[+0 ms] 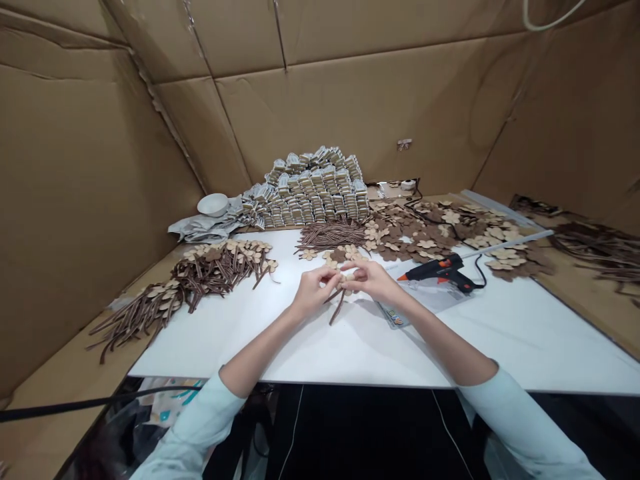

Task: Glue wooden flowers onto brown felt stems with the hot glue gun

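Brown corrugated cardboard sheets [85,200] wall in the back and both sides of my workspace. A long white rectangular counter [200,347] fills the middle, and its straight near edge passes under my forearms. At the back rises a large heap of stacked silver-wrapped packets [315,190], with a round white bowl [214,205] and a crumpled grey plastic bag [200,230] at its left end. A wide spread of flat tan and brown flower-shaped cutouts [430,230] reaches toward the counter's right edge. Two loose piles of long brown strips [215,270] lie along the left side, and a tighter bundle of brown strips [333,235] sits straight ahead.

A black-and-orange hot glue gun [435,270] lies beside a clear plastic packet [425,300], just to the right of my hands. White counter surface stretches between my wrists and the near edge, with more of it to my right, below the packet. My pale mint sleeves [200,427] stop short of that edge.

My left grip [313,293] and my right grip [373,280] meet in front of me, clenched fingertip to fingertip on thin brown strips [336,307], whose ends angle down toward the counter.
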`<state>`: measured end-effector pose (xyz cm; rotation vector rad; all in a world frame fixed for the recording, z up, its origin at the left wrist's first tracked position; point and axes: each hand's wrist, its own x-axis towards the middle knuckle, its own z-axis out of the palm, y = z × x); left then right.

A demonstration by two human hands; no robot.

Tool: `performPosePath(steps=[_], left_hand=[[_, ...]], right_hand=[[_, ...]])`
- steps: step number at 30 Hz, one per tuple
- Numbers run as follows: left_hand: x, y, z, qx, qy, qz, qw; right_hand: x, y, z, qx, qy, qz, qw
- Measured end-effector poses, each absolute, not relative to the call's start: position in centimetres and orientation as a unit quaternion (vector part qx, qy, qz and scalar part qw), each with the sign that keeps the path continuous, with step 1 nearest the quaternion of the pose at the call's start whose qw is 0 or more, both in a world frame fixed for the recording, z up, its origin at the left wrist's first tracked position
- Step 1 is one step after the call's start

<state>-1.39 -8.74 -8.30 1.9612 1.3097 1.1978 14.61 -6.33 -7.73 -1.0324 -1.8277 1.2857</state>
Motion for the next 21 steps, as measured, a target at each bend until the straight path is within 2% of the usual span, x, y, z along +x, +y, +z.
performPosePath(steps=[5, 13, 21], left_hand=[[-1.2, -9.2, -8.4, 0.742, 0.479, 0.406, 0.234], [-0.9, -9.3, -8.9, 0.715, 0.451, 0.421, 0.328], [-3.4, -7.3, -8.2, 0.662, 0.536, 0.428, 0.303]], right_hand=[[15.1, -6.4, -7.2, -0.381, -0.715, 0.51, 0.289], [15.0, -6.7, -8.0, -0.363, -0.745, 0.471, 0.301], [15.0, -7.1, -7.3, -0.343, -0.776, 0.444, 0.289]])
